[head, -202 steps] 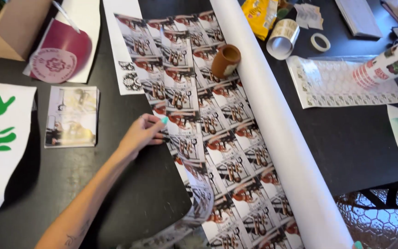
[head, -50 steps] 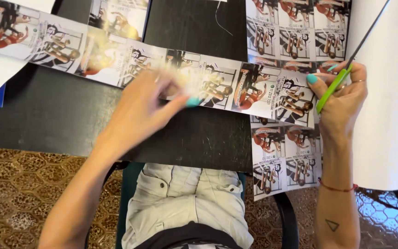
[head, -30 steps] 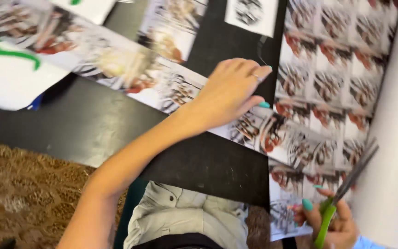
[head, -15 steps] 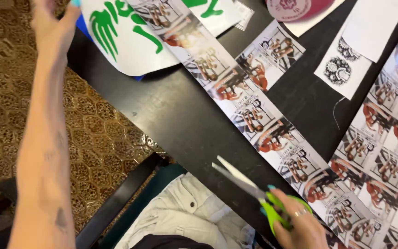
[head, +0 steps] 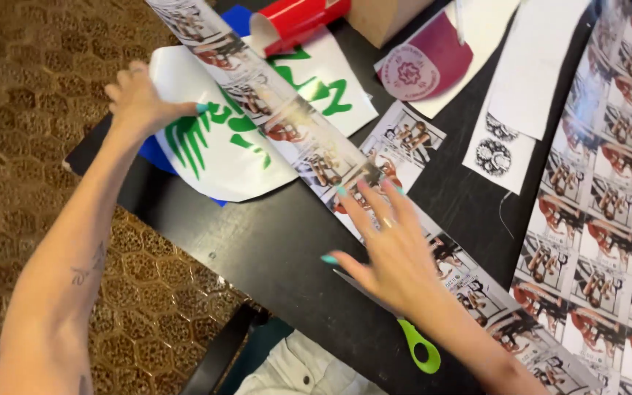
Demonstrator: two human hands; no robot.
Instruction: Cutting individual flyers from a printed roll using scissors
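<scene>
A: Where are the scissors now?

B: A moment ago the right hand (head: 396, 256) held them up in the air. Now the scissors (head: 404, 333) lie flat on the black bench (head: 257, 241), and that hand is spread out on top of them and on the strip (head: 316, 157).

A: So the hand is not gripping them?

B: No. Its fingers are wide apart and pressed down. It holds nothing. To me that looks like the cutting has stopped for now and the strip is being laid flat.

A: And the left hand (head: 137, 99)?

B: It was up high over the floor. Now it is at the far end of the bench, fingers bent on the edge of the white sheet (head: 221, 157) with green shapes. I cannot tell if it pinches the strip too.

A: Where does the strip go?

B: It runs slanted across the bench, over the white sheet, from the top down to the big printed sheet (head: 608, 190) on the right.

A: Any boxes or cups?

B: A brown box (head: 385, 14) sits at the top edge. I cannot see inside it. A red roll (head: 298, 18) lies beside it, and it looks hollow.
</scene>
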